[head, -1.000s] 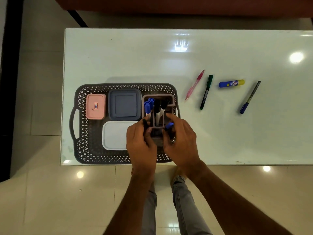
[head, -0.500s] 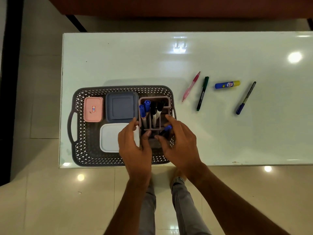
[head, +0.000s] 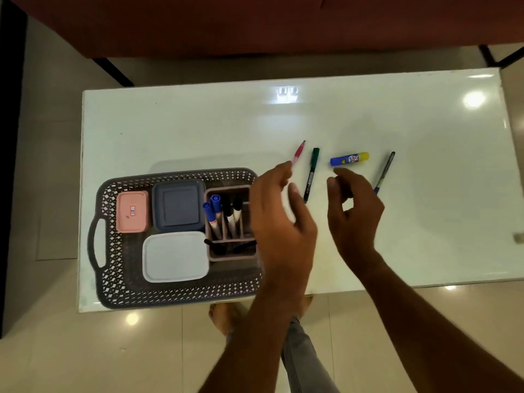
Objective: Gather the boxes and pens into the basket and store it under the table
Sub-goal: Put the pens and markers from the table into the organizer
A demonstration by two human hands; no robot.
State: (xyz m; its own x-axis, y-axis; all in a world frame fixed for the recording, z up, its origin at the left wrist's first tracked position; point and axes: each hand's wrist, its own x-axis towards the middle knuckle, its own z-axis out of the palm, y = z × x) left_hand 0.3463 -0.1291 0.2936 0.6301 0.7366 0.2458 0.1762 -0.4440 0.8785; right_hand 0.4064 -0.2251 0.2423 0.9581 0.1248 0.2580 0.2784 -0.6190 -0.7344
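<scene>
Hands above loose pens, right of the basket [head: 113, 290].
Left hand [head: 283, 222] spread beside pink pen [head: 299, 152]; right hand [head: 354, 211] loosely curled, holding nothing, near glue stick [head: 349, 159].

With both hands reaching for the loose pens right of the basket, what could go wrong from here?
The left hand hangs beside the upright pen holder and could tip it when swinging back. The green pen and pink pen lie close together, so grabbing one may roll the other. The right hand may knock the glue stick.
</scene>
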